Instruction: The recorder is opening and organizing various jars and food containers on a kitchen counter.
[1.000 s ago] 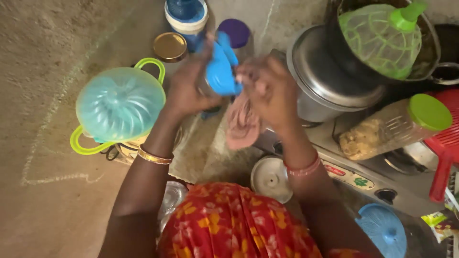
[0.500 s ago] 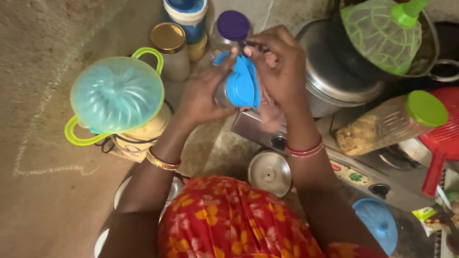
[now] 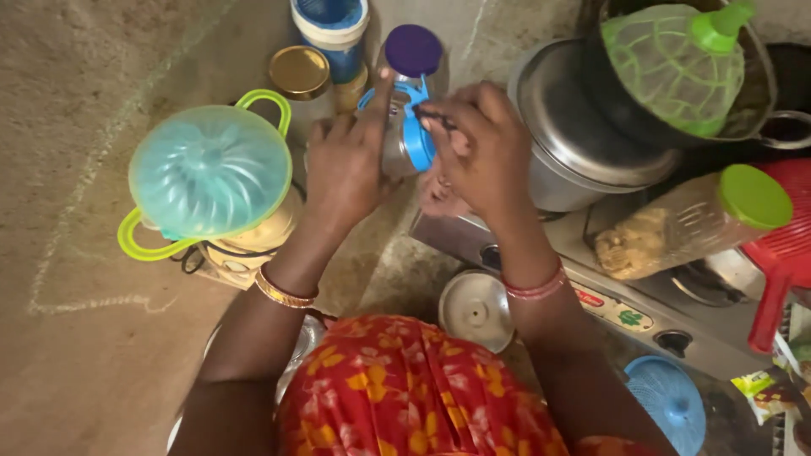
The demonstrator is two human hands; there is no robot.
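My left hand (image 3: 346, 165) grips a small steel container (image 3: 395, 143) at chest height. My right hand (image 3: 477, 152) presses its blue lid (image 3: 416, 135) against the container's mouth, fingers curled over the rim. A pinkish cloth (image 3: 438, 196) shows under my right palm. Both hands meet above the floor, just left of a gas stove (image 3: 642, 291). Gold bangles ring my left wrist and pink ones my right.
A teal domed lid on a green-handled pot (image 3: 209, 173) sits left. Behind stand a gold-lidded jar (image 3: 297, 73), a blue tub (image 3: 331, 25) and a purple-lidded jar (image 3: 412, 49). Right: steel pot (image 3: 583, 127), green mesh cover (image 3: 676, 63), green-capped bottle (image 3: 693, 219), red scoop (image 3: 781, 253), small steel lid (image 3: 476, 308).
The blue lid, held loose beside the container a second ago, now sits turned onto the steel container's mouth. Both hands have shifted slightly toward the jars at the back.
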